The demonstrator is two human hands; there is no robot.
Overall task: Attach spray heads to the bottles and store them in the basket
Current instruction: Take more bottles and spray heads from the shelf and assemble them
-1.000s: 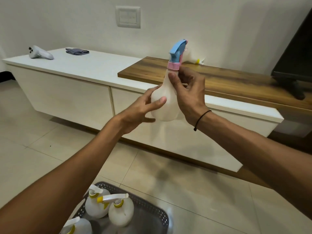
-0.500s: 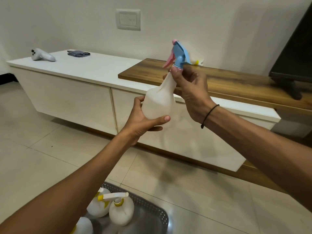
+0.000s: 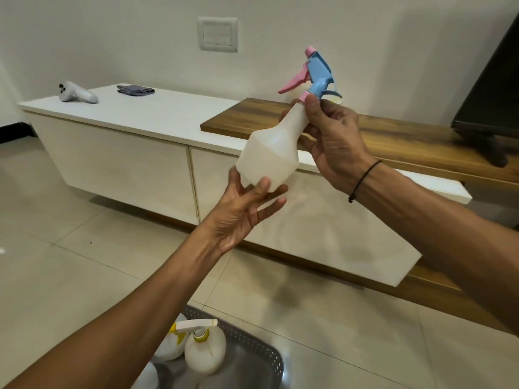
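A translucent white bottle (image 3: 268, 158) is held tilted in the air in front of the cabinet. On its neck sits a blue spray head (image 3: 318, 74) with a pink trigger and pink collar. My right hand (image 3: 334, 138) pinches the neck just under the collar. My left hand (image 3: 241, 211) cups the bottle's base, its fingers spread and only lightly touching. On the floor below stands a grey perforated basket (image 3: 269, 357) with white bottles (image 3: 205, 352) fitted with white-and-yellow spray heads; my left forearm hides part of them.
A low white cabinet (image 3: 126, 167) with a wooden top section (image 3: 393, 141) runs along the wall. On it lie a white controller (image 3: 75, 92) and a folded grey cloth (image 3: 135, 89). A dark TV stand (image 3: 488, 119) is at the right. The floor is tiled.
The bottle has tilted so its head leans right and the trigger now points left. My left hand slid from the bottle's side down to its base and loosened its fingers.
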